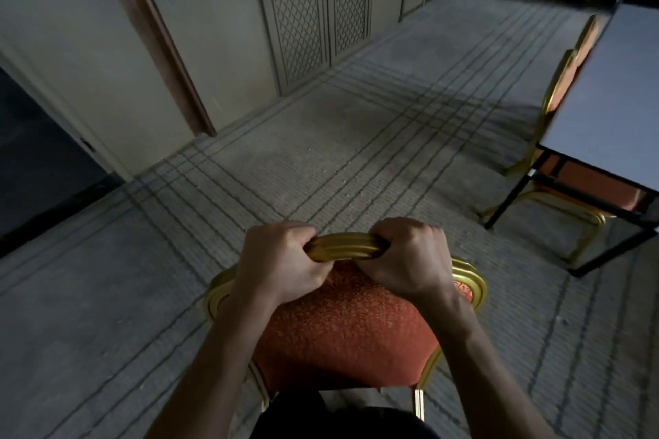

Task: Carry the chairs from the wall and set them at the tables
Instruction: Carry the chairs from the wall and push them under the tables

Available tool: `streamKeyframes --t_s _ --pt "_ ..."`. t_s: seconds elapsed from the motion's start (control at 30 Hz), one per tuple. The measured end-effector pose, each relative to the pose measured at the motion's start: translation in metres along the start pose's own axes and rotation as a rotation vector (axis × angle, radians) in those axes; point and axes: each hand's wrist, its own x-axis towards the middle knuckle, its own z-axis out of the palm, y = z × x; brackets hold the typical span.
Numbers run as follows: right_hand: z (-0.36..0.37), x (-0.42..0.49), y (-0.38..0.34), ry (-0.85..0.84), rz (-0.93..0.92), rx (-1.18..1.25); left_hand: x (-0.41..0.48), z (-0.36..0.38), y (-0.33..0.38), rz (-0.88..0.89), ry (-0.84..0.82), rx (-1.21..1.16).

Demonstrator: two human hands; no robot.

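low in the centre of the frame, the left hand [281, 260] and right hand [410, 257] each grip the gold top rail [344, 246] of the red-cushioned chair [342, 324], which is close before the person over the striped carpet [321, 153], well apart from the worktop [606, 100] at the right edge. with both holds bunched on the rail alone, the chair could swing, and its legs might snag the carpet or knock the two chairs [568, 73] already tucked at that worktop.

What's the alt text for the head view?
The left hand and right hand grip the gold top rail of a red-cushioned chair over patterned carpet. To the right, a grey table has two matching chairs at its side.
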Motion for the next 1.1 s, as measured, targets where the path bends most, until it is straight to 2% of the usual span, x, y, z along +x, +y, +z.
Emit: streamKeyframes --t_s 0.23,0.4,0.5,0.73,0.97,1.1 --pt "0.05 0.143 0.078 0.027 -0.03 -0.051 0.134 0.09 -0.069 -0.006 -0.016 -0.061" --pt "0.077 0.256 0.124 0.019 0.046 -0.091 0.254 0.149 -0.123 0.009 -0.075 -0.125" --pt "0.085 0.314 0.152 0.041 0.094 -0.124 0.324 0.179 -0.144 0.086 -0.056 -0.14" --pt "0.096 0.444 0.214 0.12 0.11 -0.151 0.469 0.235 -0.178 0.17 -0.074 -0.207" --pt "0.126 0.571 0.332 0.186 0.182 -0.151 0.63 0.342 -0.201 0.291 -0.094 -0.178" --pt "0.134 0.642 0.396 0.169 0.201 -0.133 0.712 0.389 -0.205 0.274 -0.102 -0.161"
